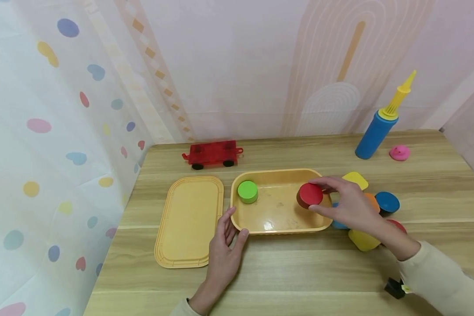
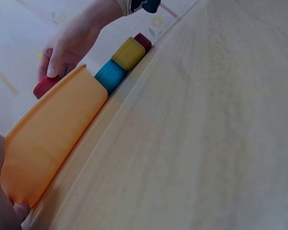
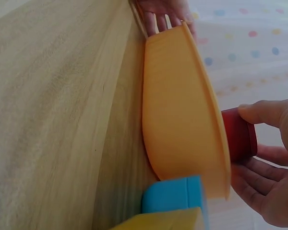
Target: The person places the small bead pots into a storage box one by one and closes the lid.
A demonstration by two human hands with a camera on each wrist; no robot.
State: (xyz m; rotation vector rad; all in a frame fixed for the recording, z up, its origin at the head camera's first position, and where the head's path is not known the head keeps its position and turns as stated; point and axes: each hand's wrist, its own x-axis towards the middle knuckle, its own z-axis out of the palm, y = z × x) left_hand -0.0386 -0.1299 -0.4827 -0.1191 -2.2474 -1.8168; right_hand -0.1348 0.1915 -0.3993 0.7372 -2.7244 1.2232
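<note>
A red round block point(image 1: 310, 195) is pinched between the thumb and fingers of my right hand point(image 1: 349, 204), over the right end of a yellow-orange plastic tub point(image 1: 282, 231). In the right wrist view, the block point(image 3: 239, 134) shows partly behind the tub's rim. Inside the tub at the left stands a green round block point(image 1: 247, 192). My left hand point(image 1: 226, 250) holds the tub's near left corner, thumb at the front wall and fingers along the left end. In the left wrist view only part of that hand point(image 2: 1, 191) shows, against the tub wall.
Left of the tub lies a matching flat lid point(image 1: 189, 221). Several coloured blocks, among them a blue one point(image 1: 387, 203) and a yellow one point(image 1: 362, 240), cluster at the right. Behind stand a red toy wagon point(image 1: 213, 153), a blue hand pump point(image 1: 376, 135) and a pink toy point(image 1: 400, 152).
</note>
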